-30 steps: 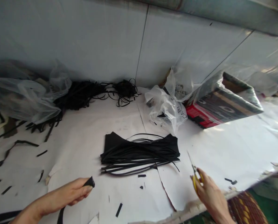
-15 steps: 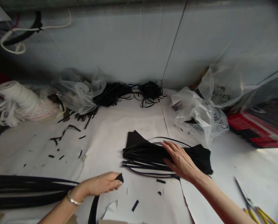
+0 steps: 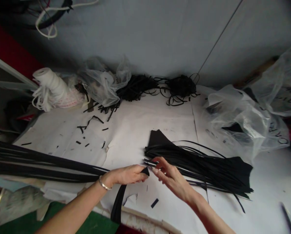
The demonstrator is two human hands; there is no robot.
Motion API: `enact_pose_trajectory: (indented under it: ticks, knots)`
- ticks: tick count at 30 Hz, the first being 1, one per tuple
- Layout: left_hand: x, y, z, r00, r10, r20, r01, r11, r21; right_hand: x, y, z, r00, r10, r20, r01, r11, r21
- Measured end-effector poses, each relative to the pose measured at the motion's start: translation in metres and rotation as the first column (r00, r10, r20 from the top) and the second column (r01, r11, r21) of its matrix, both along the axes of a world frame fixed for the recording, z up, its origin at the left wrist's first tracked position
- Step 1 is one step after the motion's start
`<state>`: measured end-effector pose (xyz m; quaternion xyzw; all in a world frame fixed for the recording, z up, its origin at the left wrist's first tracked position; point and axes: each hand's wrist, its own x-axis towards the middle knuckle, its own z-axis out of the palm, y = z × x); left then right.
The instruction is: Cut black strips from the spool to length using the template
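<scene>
Grey wall panels (image 3: 145, 39) rise behind a table (image 3: 133, 123) covered in white paper, its front edge ragged above a green floor. Near the middle of that front edge, the left hand (image 3: 128, 174) is closed around a bunch of black strips (image 3: 145, 171); one end pokes out past the thumb, and a dark length hangs below the hand over the edge. Longer strips (image 3: 50, 159) run along the front edge to the left, reaching the wrist; whether they join the bunch cannot be told. Just beside it, the right hand (image 3: 170, 177) has thumb and forefinger curled at the ends of thin strips on the pile (image 3: 196, 165), though whether it pinches any is unclear. The hands are near each other, apparently not touching.

Work looks partway along, as a judgement: many strips lie gathered on the pile, right of centre towards the front edge, roughly aligned but with loose ends straying. What the left hand holds is apart from them, and so are the long strips. Short offcuts (image 3: 154, 203) dot the paper, and tangled black strips (image 3: 182, 86) sit unsorted along the back edge
</scene>
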<state>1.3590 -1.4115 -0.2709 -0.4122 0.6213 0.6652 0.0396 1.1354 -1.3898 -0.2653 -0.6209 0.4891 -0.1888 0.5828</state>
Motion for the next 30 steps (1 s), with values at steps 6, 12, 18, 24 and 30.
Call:
enact_pose_trajectory:
  ticks: [6,12,18,24,30]
  knots:
    - [-0.005,-0.001,0.004,0.99,-0.069,-0.119,0.054,0.991,-0.123,0.044,0.03,-0.016,0.985,-0.147,0.095,0.148,0.989,-0.001]
    - [-0.001,0.002,0.017,0.987,-0.074,-0.146,0.067,0.996,-0.057,0.063,0.037,-0.013,0.963,-0.269,-0.013,0.265,0.957,-0.117]
    - [-0.005,0.01,0.039,0.997,-0.057,-0.053,0.057,0.998,0.008,0.062,0.044,0.004,0.938,-0.339,0.067,0.345,0.925,-0.158]
    - [-0.011,0.019,0.037,0.999,-0.018,0.041,0.016,0.999,0.038,0.056,0.051,0.01,0.872,-0.437,0.22,0.466,0.879,-0.099]
    - [-0.032,0.022,0.047,0.996,-0.085,0.017,0.084,0.996,0.02,0.045,0.068,0.015,0.794,-0.543,0.273,0.571,0.821,-0.028]
